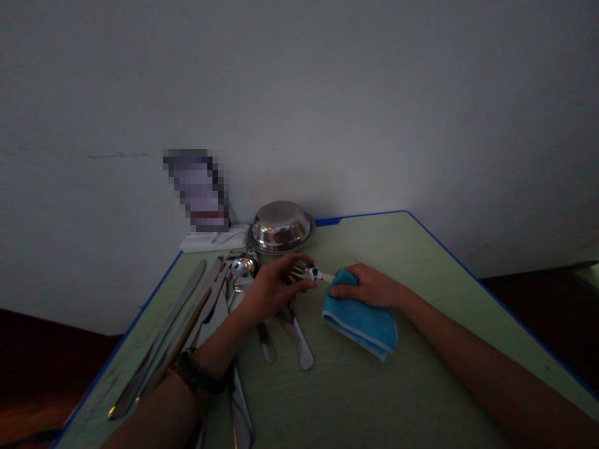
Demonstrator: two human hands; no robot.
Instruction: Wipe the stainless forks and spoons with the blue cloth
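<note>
My right hand (pixel 372 285) is closed on a folded blue cloth (pixel 362 324), which is wrapped around the handle end of a shiny metal fork (pixel 314 273). The fork points left, its tines between the curved thumb and fingers of my left hand (pixel 276 284). The thumb and forefinger there stand apart, with a gap around the fork head; any touch by the other fingers is hidden. Below my left hand, a metal handle (pixel 304 355) lies on the table. Just behind its wrist is a shiny ladle or large spoon (pixel 244 267).
Several long metal utensils (pixel 182 299) lie along the left side of the green, blue-edged table (pixel 421 386), partly under my left forearm. An upturned steel bowl (pixel 283 227) stands at the back by the wall. Left of it, a blurred-out phone-like device (pixel 199 190) leans on a white stand (pixel 215 239).
</note>
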